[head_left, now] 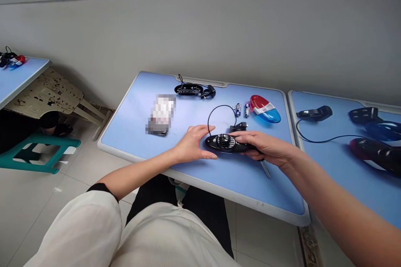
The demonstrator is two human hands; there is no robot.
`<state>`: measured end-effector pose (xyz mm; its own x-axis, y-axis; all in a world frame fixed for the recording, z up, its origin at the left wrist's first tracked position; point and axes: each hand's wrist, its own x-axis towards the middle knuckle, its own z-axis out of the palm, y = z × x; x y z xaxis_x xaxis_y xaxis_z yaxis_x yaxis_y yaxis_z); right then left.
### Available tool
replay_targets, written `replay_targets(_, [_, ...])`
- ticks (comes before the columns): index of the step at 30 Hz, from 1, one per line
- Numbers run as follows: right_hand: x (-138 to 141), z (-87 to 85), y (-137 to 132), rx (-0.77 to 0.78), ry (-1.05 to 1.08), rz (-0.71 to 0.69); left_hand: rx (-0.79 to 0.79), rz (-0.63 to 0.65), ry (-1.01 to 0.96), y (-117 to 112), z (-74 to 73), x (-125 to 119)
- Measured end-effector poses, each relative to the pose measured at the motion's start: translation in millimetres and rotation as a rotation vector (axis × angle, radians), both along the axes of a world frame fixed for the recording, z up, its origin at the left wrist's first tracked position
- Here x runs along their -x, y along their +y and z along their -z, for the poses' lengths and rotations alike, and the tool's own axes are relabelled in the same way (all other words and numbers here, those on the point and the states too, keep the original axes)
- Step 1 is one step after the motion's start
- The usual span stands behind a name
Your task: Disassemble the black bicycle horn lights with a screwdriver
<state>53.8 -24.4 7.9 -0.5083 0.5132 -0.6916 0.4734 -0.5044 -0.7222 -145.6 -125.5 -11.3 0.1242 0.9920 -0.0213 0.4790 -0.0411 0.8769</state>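
A black oval device base (224,143) with a round speaker grille lies near the front of the blue table (131,129). My left hand (194,144) cups its left end, fingers curled against it. My right hand (266,148) grips its right end, and a screwdriver shaft (265,170) pokes out beneath that hand. A thin black cable (219,110) loops from the base to a small black clamp (238,126). Two batteries (242,109) and a red, white and blue lens cover (265,109) lie behind.
A second black base with wired switch (192,89) rests at the table's far edge. A blurred white object (160,114) lies to the left. The adjoining table on the right carries more black parts (372,142) and a cable. A teal stool (40,150) stands at left.
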Motion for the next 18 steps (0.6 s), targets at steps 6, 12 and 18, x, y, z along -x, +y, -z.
replay_targets(6, [-0.5, -9.5, 14.2, -0.117, 0.004, -0.119, -0.034, 0.088, 0.082, 29.8, 4.4, 0.9])
replay_targets(12, [-32.8, -8.3, 22.1, -0.265, -0.102, 0.105, -0.092, 0.272, 0.074, 38.1, 6.7, 5.1])
replay_targets(18, [-2.5, -6.4, 24.8, -0.288, -0.098, 0.151, -0.128, 0.367, 0.19, 31.4, 8.7, -2.9])
